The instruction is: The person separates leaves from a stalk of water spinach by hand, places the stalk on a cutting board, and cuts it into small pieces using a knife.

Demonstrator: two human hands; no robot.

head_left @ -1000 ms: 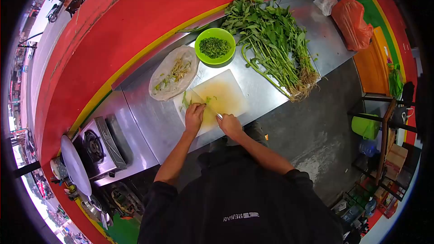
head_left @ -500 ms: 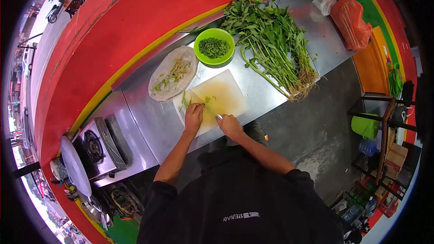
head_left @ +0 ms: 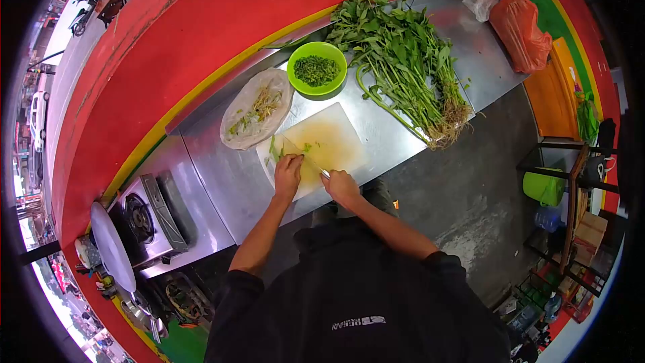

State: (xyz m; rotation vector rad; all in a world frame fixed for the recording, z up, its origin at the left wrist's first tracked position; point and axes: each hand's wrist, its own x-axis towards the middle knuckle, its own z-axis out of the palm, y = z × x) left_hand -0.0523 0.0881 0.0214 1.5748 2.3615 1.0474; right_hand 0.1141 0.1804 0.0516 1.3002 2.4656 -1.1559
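My right hand [head_left: 341,187] is wrapped round the handle of a kitchen knife [head_left: 316,167], whose blade points up and left over the white cutting board [head_left: 339,131]. Close beside the blade, my left hand [head_left: 288,169] has its fingers curled together on some leafy greens, mostly hidden under them. Small green pieces [head_left: 308,147] lie by my left fingertips, and more cut greens [head_left: 273,150] rest at the board's left edge. Just behind the board stands a lime-green bowl [head_left: 293,81] of finely chopped greens [head_left: 316,71]. A clear plastic bag [head_left: 235,104] with yellowish trimmings [head_left: 262,106] lies to its left.
A large bunch of leafy stems with roots [head_left: 410,60] covers the counter's back right. Farther right sits a red plastic bag [head_left: 521,33]. A gas stove [head_left: 144,222] and a wok [head_left: 111,245] are at the left. A red wall [head_left: 168,33] runs behind the steel counter [head_left: 215,168].
Both hands and the knife stay almost in place. The camera view has shifted very slightly.
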